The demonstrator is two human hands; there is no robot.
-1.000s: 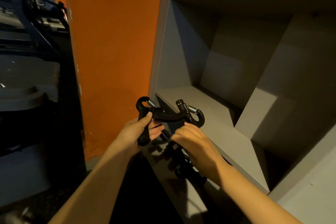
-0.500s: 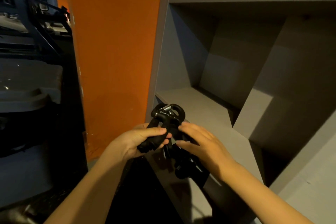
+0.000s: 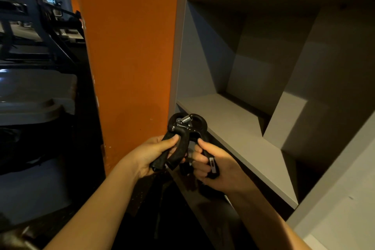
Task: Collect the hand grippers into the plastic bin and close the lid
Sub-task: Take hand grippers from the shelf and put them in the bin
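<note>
Most of the view is a grey shelf unit [image 3: 233, 124], its compartments bare as far as the dim light shows. Left of it stands an orange panel [image 3: 132, 46]. Further left, in shadow, sits a grey lidded container [image 3: 36, 95], which may be the plastic bin, though I cannot tell for sure.

Both hands meet just off the front left corner of the lower shelf board, and nothing rests on the board itself. The left hand [image 3: 151, 154] is clenched round two black padded handles. The right hand [image 3: 219, 170] is wrapped round another handle that bears a small pale counter window [image 3: 211, 163]. Between them they hold the hand grippers [image 3: 183, 134] bunched together, heads up and clear of the shelf. How many are in the bundle is unclear.

A steel spring [image 3: 185, 118] glints at the top of the bundle.

Judging by their build, these are stiff and fairly light, with textured handles that should not slip. The sprung arms can scissor and the hooked heads tend to tangle — so the padded handles are the place to grip, squeezed together, never the spring. They look sturdy enough to be dropped into a bin without harm.
</note>
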